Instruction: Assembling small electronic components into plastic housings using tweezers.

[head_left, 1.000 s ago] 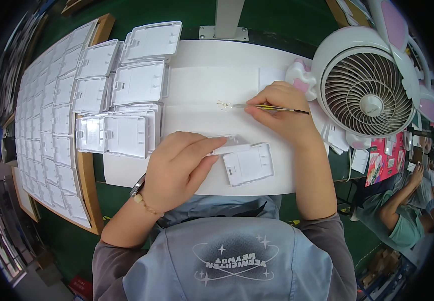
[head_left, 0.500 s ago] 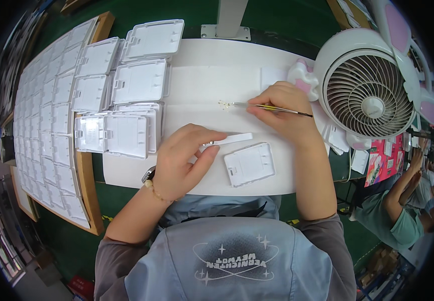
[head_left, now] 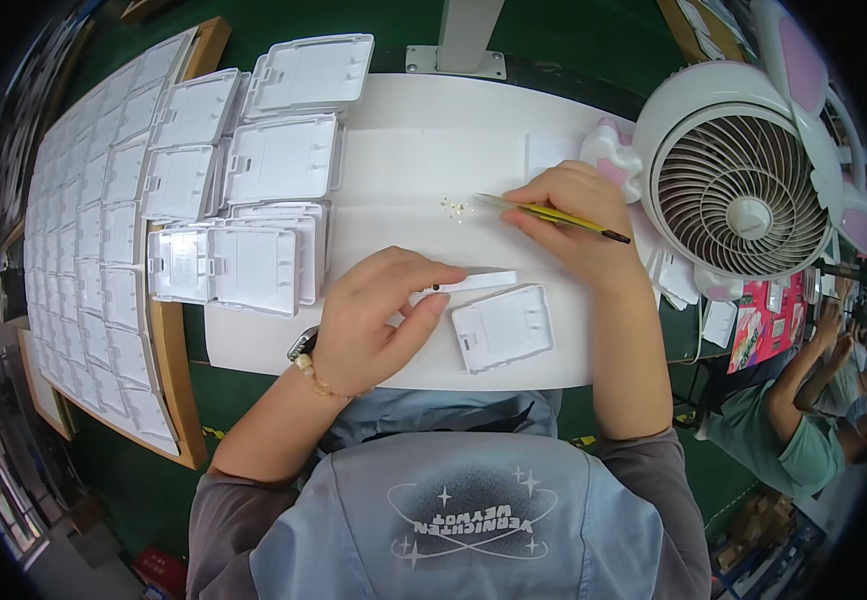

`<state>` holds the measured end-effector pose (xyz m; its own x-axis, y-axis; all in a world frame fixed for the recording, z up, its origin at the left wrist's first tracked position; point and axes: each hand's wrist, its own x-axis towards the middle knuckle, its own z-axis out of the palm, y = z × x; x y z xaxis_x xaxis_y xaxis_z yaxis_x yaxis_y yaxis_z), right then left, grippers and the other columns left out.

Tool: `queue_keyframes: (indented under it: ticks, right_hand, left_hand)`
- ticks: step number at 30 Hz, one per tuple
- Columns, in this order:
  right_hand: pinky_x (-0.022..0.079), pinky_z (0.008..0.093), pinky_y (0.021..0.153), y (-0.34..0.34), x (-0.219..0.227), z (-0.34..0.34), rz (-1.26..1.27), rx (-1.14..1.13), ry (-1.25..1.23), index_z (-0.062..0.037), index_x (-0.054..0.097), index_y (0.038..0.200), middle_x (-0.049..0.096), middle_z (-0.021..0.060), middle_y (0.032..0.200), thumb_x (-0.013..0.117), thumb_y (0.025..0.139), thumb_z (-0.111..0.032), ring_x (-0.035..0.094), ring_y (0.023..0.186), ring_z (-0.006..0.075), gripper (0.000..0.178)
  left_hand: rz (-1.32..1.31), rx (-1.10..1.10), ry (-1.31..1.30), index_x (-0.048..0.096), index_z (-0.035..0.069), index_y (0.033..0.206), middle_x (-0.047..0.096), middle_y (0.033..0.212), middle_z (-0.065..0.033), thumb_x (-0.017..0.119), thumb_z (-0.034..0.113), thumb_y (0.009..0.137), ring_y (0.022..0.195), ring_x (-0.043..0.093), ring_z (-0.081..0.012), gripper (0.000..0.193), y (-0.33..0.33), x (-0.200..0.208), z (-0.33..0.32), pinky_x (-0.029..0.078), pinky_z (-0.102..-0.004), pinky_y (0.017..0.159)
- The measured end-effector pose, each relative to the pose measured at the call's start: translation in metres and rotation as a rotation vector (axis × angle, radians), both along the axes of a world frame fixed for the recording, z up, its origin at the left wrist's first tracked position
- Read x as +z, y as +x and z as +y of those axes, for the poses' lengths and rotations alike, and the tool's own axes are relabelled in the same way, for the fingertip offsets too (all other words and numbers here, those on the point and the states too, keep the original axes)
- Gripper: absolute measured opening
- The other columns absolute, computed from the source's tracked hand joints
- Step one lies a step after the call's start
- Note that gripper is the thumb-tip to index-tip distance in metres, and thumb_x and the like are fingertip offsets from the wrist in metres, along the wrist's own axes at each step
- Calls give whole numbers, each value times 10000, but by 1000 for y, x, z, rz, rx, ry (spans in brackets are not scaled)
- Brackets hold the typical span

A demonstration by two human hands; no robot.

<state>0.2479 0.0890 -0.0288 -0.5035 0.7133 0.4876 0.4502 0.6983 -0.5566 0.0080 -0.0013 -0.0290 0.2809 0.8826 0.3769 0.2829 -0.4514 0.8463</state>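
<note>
My left hand point(head_left: 383, 310) grips a white plastic cover point(head_left: 488, 281) between thumb and fingers, tilted so its narrow edge shows. A small dark spot is visible near the fingertips. My right hand point(head_left: 575, 215) pinches a slim yellow-and-black tool point(head_left: 563, 217) with a pale tip; its exact kind I cannot make out. That tip hovers beside a scatter of tiny gold-coloured pieces point(head_left: 456, 210) on the white worktop point(head_left: 393, 170). Just right of my left hand lies another white plastic cover point(head_left: 503, 330), its hollow side up.
Stacks of white covers point(head_left: 283, 160) stand at the worktop's left. Beyond them, a wood-edged board point(head_left: 181, 385) carries many more. A white fan point(head_left: 748, 190) with pink parts is at the right. A metal post point(head_left: 468, 40) rises behind the worktop. Another person point(head_left: 783, 430) sits far right.
My right hand has shifted slightly right, turning the tool and drawing its tip off the gold pieces. My left hand and its cover have moved slightly right.
</note>
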Motion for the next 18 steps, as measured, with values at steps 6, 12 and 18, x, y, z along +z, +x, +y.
queue_keyframes:
  ticks: [6, 12, 18]
  right_hand:
    - [439, 311, 593, 4, 0, 0, -49, -56, -19, -70, 708, 807, 672, 47, 730, 839, 695, -91, 597, 660, 199, 174]
    - [451, 310, 602, 1, -3, -1, -20, -32, -42, -67, 715, 803, 679, 45, 734, 840, 697, -96, 604, 659, 199, 167]
    - [449, 299, 587, -3, -4, 0, 2, -19, -33, -66, 731, 837, 679, 41, 741, 852, 683, -78, 605, 665, 187, 196]
  left_hand:
    - [3, -30, 15, 702, 15, 1061, 685, 924, -119, 650, -15, 846, 772, 642, -219, 223, 0, 1, 2, 510, -279, 562]
    - [8, -29, -12, 703, 21, 1063, 689, 928, -118, 653, -14, 840, 774, 643, -227, 231, -1, 1, 1, 510, -286, 574]
    - [5, -36, 9, 702, 22, 1069, 683, 920, -117, 652, -13, 844, 771, 639, -223, 233, -1, 0, 2, 510, -284, 574]
